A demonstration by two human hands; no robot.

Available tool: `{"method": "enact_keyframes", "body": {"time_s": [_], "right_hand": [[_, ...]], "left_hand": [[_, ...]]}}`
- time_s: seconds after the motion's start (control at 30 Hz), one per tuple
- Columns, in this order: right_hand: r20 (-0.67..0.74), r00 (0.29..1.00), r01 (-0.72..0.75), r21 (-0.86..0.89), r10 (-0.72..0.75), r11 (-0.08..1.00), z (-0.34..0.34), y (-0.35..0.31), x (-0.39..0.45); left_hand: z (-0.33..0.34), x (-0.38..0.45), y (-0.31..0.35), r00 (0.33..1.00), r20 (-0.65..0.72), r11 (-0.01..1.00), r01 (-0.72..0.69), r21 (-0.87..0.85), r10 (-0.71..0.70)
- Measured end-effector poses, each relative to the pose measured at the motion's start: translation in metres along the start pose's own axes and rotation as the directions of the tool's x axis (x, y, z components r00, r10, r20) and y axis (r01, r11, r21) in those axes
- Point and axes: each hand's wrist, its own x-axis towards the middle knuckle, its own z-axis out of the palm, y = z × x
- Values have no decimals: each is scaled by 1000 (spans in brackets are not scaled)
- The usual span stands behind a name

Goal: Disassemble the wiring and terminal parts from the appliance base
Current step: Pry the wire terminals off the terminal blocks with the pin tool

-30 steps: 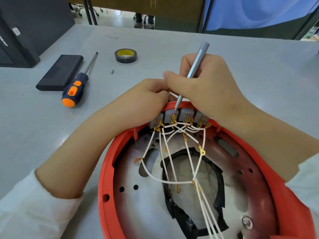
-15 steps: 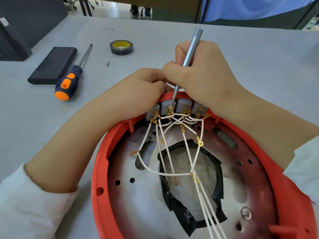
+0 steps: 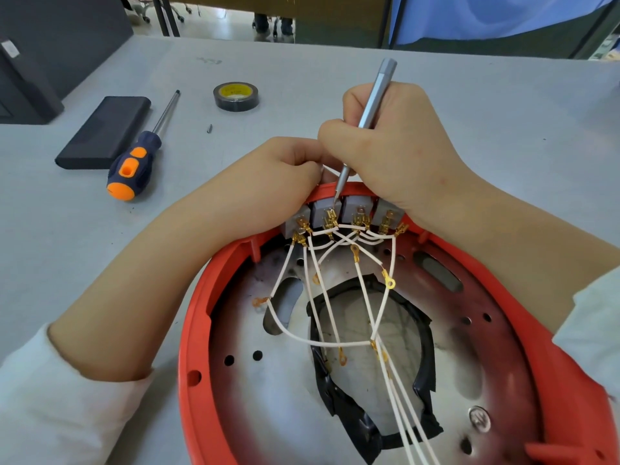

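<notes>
A round red appliance base [image 3: 198, 323] lies open side up in front of me. Along its far rim sits a row of grey switch blocks [image 3: 355, 208] with gold terminals [image 3: 330, 219]. White wires [image 3: 318, 290] fan from them toward the near edge. My right hand [image 3: 396, 152] grips a slim grey metal screwdriver [image 3: 375, 95], its tip down on the second block. My left hand [image 3: 285, 169] is curled over the rim just left of the tip; what its fingers hold is hidden.
On the grey table at the left lie an orange and blue screwdriver [image 3: 134, 162], a flat black box [image 3: 104, 132], a small dark screw [image 3: 210, 128] and a roll of black tape [image 3: 236, 95]. A black cabinet [image 3: 50, 45] stands at the far left.
The view has shifted slightly; both hands stay at the switch blocks with the grey screwdriver's tip on the same block.
</notes>
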Motion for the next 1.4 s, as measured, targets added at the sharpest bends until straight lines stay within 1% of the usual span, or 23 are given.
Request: {"method": "enact_keyframes", "body": {"time_s": [0.5,0.7,0.87,0.97,1.0,1.13,1.23,1.4], "right_hand": [[9,999,48,-59,-47,997,0,-3,-3],[64,997,-46,-34,48,998,2,-2,4],[2,1000,20,-2,-20,1000,3,-2,-2],[-20,999,-28,106,30,994,4,-5,-3],[-23,999,-43,110,46,993,4,-5,-2],[-44,999,-32,29,33,999,4,-3,-2],[-62,998,-31,-26,29,999,5,-3,-3],[-16,987,-159,-18,159,987,4,-2,2]], "left_hand": [[0,-2,5,999,-7,999,42,1,-42],[1,0,1,998,-40,998,59,22,-58],[0,0,1,1000,-10,1000,29,1,-29],[0,0,0,999,20,1000,25,-9,-25],[0,1,-1,999,21,999,36,-15,-36],[1,1,-1,999,-3,999,42,-25,-42],[1,1,0,1000,9,999,25,-41,-25],[1,2,-1,1000,24,999,13,-33,-13]]}}
